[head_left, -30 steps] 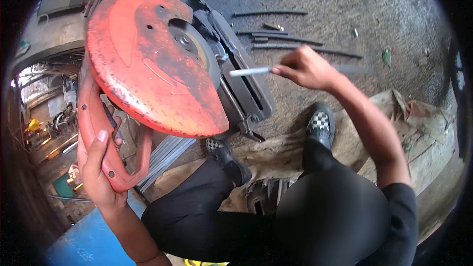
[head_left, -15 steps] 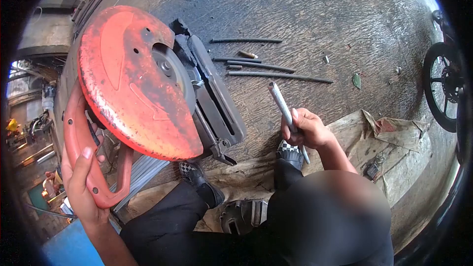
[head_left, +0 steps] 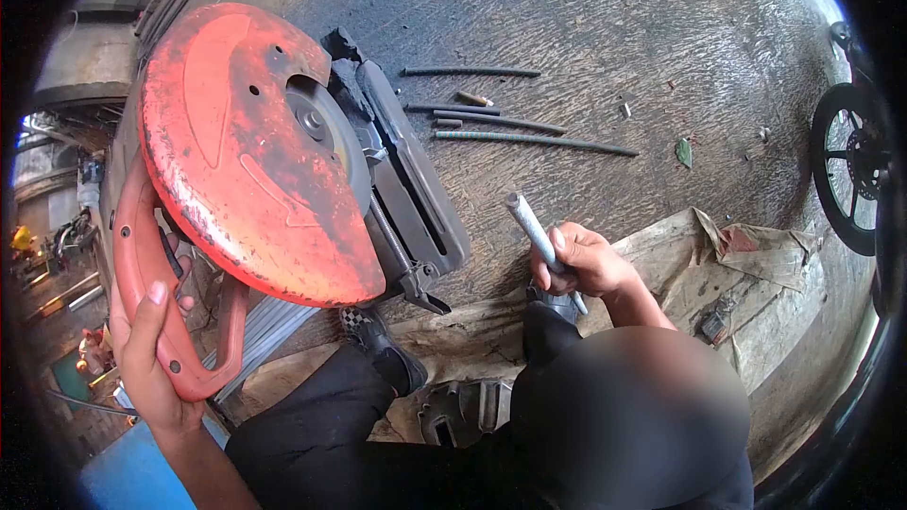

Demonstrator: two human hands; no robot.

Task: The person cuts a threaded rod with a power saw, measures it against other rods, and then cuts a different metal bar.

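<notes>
My left hand point(head_left: 146, 345) grips the red handle point(head_left: 142, 293) of a chop saw at the lower left. The saw's worn red blade guard point(head_left: 236, 146) is raised, with the grey cutting disc point(head_left: 326, 137) showing behind it and the dark vise base point(head_left: 416, 198) beneath. My right hand point(head_left: 581, 263) holds a short grey metal rod point(head_left: 531, 225) that points up and to the left, to the right of the vise and above my checkered shoe point(head_left: 557, 300).
Several dark cut rods point(head_left: 529, 137) lie on the concrete floor beyond the saw. Crumpled sacking point(head_left: 756, 250) lies at the right, a motorcycle wheel point(head_left: 846, 165) at the far right edge. A bundle of grey bars point(head_left: 260, 331) sits under the saw.
My right hand has drawn the metal rod back from beside the saw toward my knee and tilted it upright. The left hand has stayed on the handle with the saw raised.
</notes>
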